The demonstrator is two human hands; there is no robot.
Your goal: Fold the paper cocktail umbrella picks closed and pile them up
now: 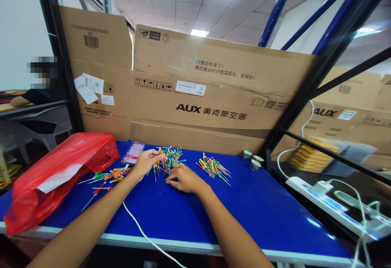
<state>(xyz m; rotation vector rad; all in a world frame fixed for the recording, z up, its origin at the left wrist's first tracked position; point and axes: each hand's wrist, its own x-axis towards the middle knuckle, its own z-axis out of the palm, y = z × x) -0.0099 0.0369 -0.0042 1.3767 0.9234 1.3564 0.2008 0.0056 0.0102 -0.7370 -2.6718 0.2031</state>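
On the blue tabletop [189, 219], a heap of thin wooden cocktail picks with coloured tops [171, 154] lies in front of me. My left hand [147, 164] is at the heap's left side, thumb and fingers pinched on a cocktail pick among the others. Close to the heap's front edge, my right hand [183, 177] rests low with its fingers curled together; what they hold, if anything, is hidden. A second bunch of picks [214, 168] lies to the right, tops pointing away from me. More loose picks with orange, green and red tops [114, 174] are scattered left of my left forearm.
A red plastic bag [61, 170] covers the left end. Behind my left hand lies a phone [136, 154]. Small tubs [255, 164] stand at the back right. Cardboard [195, 101] walls the back; a white cable [137, 225] crosses the front. A power strip [336, 207] is at right.
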